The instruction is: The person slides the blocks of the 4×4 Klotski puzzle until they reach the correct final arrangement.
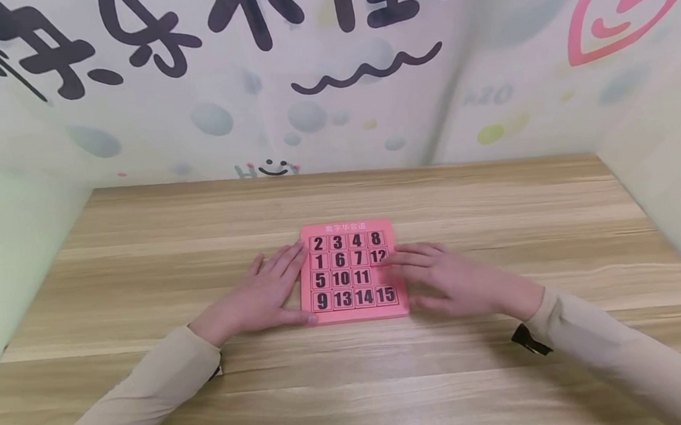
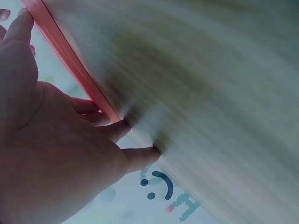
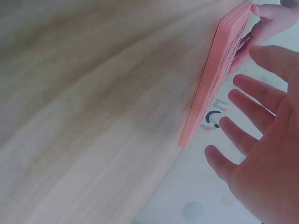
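A pink sliding number puzzle (image 1: 355, 315) lies flat on the wooden table, its tiles marked with black numbers. Its rows read 2 3 4 8, then 1 6 7 12, then 5 10 11 and a gap, then 9 13 14 15. Against the left edge rests my left hand (image 1: 258, 299), fingers extended along the frame and thumb at the lower left corner. My right hand (image 1: 453, 283) reaches over the right edge with spread, lightly bent fingers; the fingertips overlap tile 12 (image 1: 378, 256) and the gap below it. In the right wrist view those fingers hold nothing.
The wooden table (image 1: 356, 386) extends around the puzzle on every side. Behind it rises a white backdrop (image 1: 339, 125) with black characters, bubbles and a pink heart. Pale side walls flank the table.
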`<state>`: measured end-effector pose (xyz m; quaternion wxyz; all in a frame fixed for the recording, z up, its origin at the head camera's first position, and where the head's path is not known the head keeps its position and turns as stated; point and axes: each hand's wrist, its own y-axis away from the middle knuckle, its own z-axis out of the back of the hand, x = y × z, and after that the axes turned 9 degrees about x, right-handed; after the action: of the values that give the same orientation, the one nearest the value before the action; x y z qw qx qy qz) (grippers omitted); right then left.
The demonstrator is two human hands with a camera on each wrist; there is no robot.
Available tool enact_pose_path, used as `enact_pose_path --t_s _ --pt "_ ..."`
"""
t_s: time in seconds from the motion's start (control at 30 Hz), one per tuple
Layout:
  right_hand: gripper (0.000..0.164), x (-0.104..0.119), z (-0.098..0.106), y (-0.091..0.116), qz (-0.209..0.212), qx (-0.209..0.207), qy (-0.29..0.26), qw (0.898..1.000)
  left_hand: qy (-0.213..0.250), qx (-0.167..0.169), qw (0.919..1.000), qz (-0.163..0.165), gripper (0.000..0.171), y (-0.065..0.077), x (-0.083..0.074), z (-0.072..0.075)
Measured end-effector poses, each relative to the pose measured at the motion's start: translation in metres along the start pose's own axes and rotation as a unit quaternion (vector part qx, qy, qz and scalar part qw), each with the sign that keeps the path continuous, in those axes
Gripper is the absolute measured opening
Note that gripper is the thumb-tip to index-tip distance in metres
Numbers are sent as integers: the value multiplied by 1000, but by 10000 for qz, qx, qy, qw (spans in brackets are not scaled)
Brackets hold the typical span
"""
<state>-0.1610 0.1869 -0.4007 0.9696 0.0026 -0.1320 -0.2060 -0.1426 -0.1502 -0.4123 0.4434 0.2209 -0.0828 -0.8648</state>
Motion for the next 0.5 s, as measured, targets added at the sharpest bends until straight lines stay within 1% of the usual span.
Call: enact_pose_path --t_s 0.13,0.37,0.5 --pt "54 -4 1 -3 -249 33 -23 9997 21 7 10000 -4 112 0 -1 1" --pt "51 -13 -1 -11 -418 -1 -132 9990 55 -4 10000 -2 110 1 -2 2" --pt "53 -17 -2 -14 -556 92 -161 9983 71 2 10000 8 110 0 -1 2"
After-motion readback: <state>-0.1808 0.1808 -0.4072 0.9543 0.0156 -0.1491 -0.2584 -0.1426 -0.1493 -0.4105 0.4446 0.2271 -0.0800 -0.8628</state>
